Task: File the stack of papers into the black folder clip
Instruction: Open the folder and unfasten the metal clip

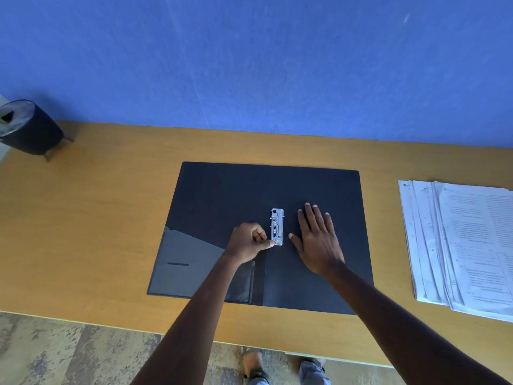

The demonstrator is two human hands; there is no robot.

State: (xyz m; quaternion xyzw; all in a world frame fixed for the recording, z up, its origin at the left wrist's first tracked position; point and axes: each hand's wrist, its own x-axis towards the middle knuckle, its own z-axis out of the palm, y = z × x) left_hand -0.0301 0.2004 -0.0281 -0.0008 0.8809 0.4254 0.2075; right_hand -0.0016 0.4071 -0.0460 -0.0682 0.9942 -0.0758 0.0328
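We press our right hand [316, 240] flat, fingers spread, on the open black folder [319, 279] on the table [97, 218]; our left hand [248, 241], curled, pinches the metal clip [277, 226]. The stack of papers [466, 245] lies well right.

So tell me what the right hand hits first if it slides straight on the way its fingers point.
The right hand lies flat on the black folder, fingers pointing toward the wall. Ahead lies only bare folder, then table; the way looks free up to the blue wall.
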